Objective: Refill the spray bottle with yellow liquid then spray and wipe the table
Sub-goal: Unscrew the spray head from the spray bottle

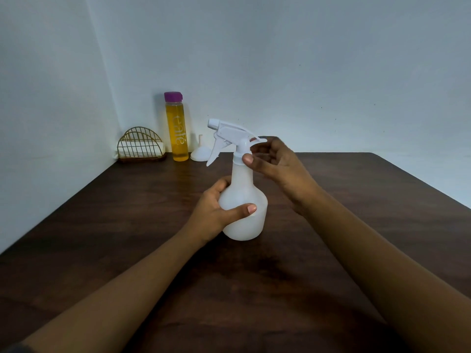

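Two hands are wrapped on the white spray bottle [243, 217], which is stood upright at the middle of the dark wooden table [114, 225]. The bottle's rounded body is gripped by the left hand [216, 210], fingers curled behind, thumb laid across the front. Its screw collar, just under the trigger head [229, 133], is pinched by the right hand [276, 165], thumb tip pressed on the near side and the other fingers bent round the back. By the far wall, a purple-capped bottle of yellow liquid [177, 133] is seen, pale lettering up its side read as "cafe". Just beside it a white funnel [200, 152] is set mouth down, and a gold wire napkin holder [140, 146] is placed in the corner.
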Available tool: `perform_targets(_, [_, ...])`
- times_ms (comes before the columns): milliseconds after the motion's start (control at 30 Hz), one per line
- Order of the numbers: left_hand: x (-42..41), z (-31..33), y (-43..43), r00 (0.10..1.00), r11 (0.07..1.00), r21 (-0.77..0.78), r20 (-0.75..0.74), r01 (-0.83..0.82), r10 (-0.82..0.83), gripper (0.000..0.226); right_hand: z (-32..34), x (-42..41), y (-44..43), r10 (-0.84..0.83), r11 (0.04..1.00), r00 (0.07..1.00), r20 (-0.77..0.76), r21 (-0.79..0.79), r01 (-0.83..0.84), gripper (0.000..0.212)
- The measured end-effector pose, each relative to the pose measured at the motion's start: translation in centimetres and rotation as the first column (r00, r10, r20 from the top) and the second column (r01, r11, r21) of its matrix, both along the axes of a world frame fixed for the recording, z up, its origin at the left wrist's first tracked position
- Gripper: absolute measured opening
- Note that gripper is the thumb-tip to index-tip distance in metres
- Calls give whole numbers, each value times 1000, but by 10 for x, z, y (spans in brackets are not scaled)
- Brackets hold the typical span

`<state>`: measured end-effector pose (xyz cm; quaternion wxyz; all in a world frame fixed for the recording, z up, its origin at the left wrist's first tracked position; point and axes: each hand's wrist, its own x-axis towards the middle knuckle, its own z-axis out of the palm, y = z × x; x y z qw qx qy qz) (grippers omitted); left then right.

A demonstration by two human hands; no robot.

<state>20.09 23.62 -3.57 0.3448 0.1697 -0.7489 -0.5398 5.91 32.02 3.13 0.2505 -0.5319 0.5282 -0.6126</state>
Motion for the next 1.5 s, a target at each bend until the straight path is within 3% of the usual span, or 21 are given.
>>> perform_targets(67, [0, 0, 0, 1000, 1000, -8, -1, 1, -1, 59, -2, 10, -4, -219, 973, 974, -54, -83, 214, 49])
perform_targets(167, [0, 0, -1, 1000, 1000, -9, 2, 7, -7, 58, -6, 20, -10, -324, 943, 942, -89, -111, 314, 38])
perform_targets(233, [0, 0, -1, 1000, 1000, -9, 8, 9, -9, 58, -8, 17, -11, -247, 964, 969, -19, -103, 244, 29])
perform_targets(333, [0, 0, -1, 1000, 1000, 0, 5, 8, -8, 59, -8, 5, -7, 67, 996, 990, 122, -60, -60, 13])
perform_targets(433, [0, -1, -3, 1000, 1000, 14, 2, 8, -8, 60, -6, -9, -3, 258, 964, 956, 139, 32, -265, 39])
perform_targets(500, [0, -2, -3, 1000, 1000, 18, 6, 9, -10, 62, -3, -11, -1, 217, 972, 973, 83, 71, -223, 51])
perform_targets(633, [-1, -1, -3, 1000, 1000, 7, 17, 13, -13, 61, -5, 5, -5, -126, 989, 992, 4, -78, 126, 39])
perform_targets(733, [0, -1, -3, 1000, 1000, 6, 13, 11, -11, 62, -7, 12, -9, -183, 976, 983, 4, -119, 182, 28])
perform_targets(833, [0, -1, -3, 1000, 1000, 24, 2, 11, -12, 63, -6, 6, -7, -30, 998, 999, 40, -44, 32, 19])
perform_targets(900, [0, -2, -3, 1000, 1000, 27, 7, 11, -11, 64, -5, -2, -4, 149, 988, 978, 149, 9, -152, 24])
perform_targets(967, [0, -2, -3, 1000, 1000, 25, 16, 11, -11, 64, -4, -9, -1, 224, 973, 962, 158, 20, -230, 33])
perform_targets(1033, [0, -2, -4, 1000, 1000, 22, 19, 14, -14, 62, -1, -9, 0, 147, 989, 986, 81, 4, -147, 41])
perform_targets(1167, [0, -2, -3, 1000, 1000, 17, 16, 16, -16, 62, -4, 6, -4, -240, 963, 970, -42, -136, 232, 40])
perform_targets(1300, [0, -2, -3, 1000, 1000, 15, 7, 16, -16, 62, -10, 17, -10, -323, 935, 938, -129, -193, 296, 32])
perform_targets(1367, [1, -2, -4, 1000, 1000, 21, 9, 16, -16, 62, -9, 13, -10, -244, 958, 966, -83, -174, 227, 24])
perform_targets(1500, [0, -2, -3, 1000, 1000, 27, 13, 14, -14, 61, -6, -5, -4, 95, 995, 994, 51, -26, -94, 15])
